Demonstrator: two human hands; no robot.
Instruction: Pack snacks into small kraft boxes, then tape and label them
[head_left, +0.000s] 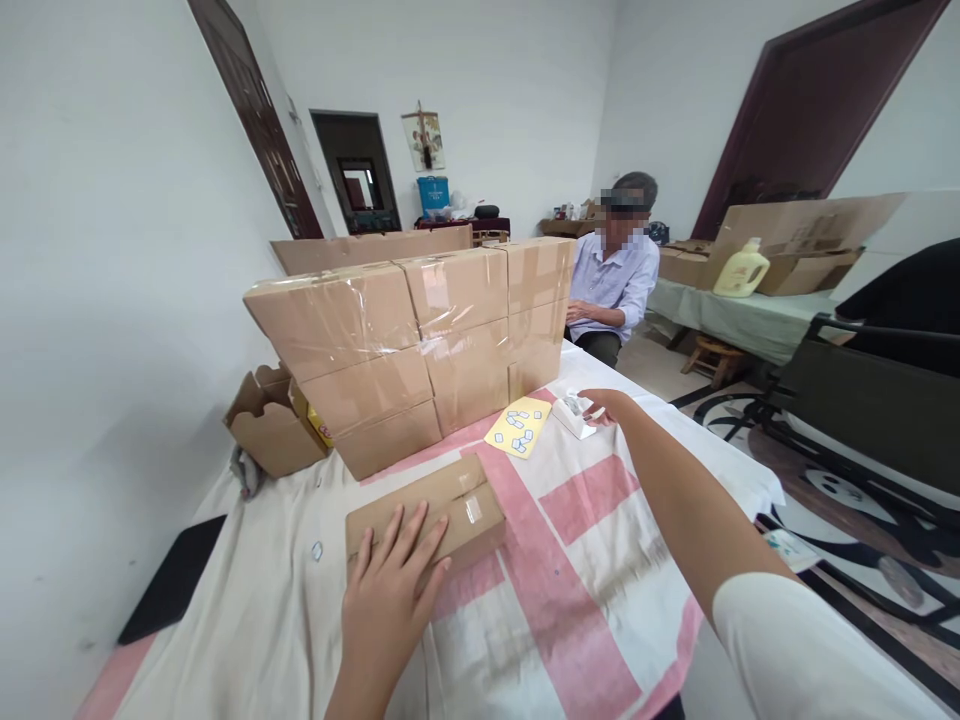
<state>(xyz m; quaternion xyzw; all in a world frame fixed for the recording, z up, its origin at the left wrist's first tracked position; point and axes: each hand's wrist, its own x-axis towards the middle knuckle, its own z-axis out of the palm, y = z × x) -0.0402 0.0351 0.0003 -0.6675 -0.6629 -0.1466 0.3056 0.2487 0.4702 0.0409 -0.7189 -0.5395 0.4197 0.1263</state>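
Note:
A brown cardboard box with clear tape on its end lies on the cloth-covered table in front of me. My left hand rests flat on its top, fingers spread. Farther right, my right hand is at a small white open box, with its fingers curled in at the opening. Something greyish shows inside there, too small to name. What the fingertips hold, if anything, is hidden. Beside the white box lies a yellow sheet with several small blue-outlined white stickers.
Taped cardboard boxes form a wall across the table. An open carton stands at left, near a black tablet-like slab. A loose sticker lies on the cloth. Behind the boxes sits another person. A dark folding chair stands at right.

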